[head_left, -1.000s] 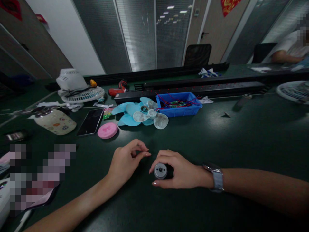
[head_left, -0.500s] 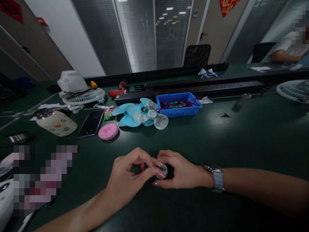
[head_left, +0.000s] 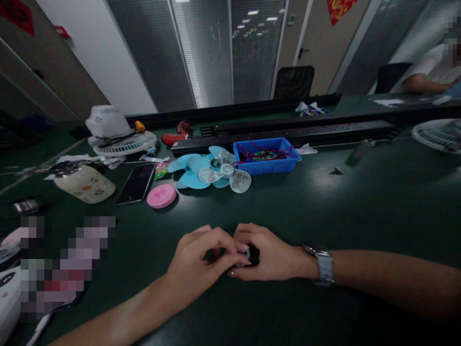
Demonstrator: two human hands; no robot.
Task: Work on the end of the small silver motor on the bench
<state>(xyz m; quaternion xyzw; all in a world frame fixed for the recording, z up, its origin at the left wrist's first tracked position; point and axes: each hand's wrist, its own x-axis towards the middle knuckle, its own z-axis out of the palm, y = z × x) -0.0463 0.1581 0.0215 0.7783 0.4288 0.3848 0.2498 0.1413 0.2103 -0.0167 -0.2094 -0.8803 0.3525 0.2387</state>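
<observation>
Silver-ended, the cylinder [head_left: 248, 254] sits within the curled right hand [head_left: 268, 254] at the worktop [head_left: 309, 211], and the left hand [head_left: 200, 257], apart from it a second ago, now pinches over that end, on what I can't tell, so both are occupied with it

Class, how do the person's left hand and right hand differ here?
Pose: the left hand has thumb and fingertips close together over the metal end of the dark part; the right hand curls around its side.
Wear: the left wrist is bare; the right has a watch.
Shared: both are ungloved and at the same part.
</observation>
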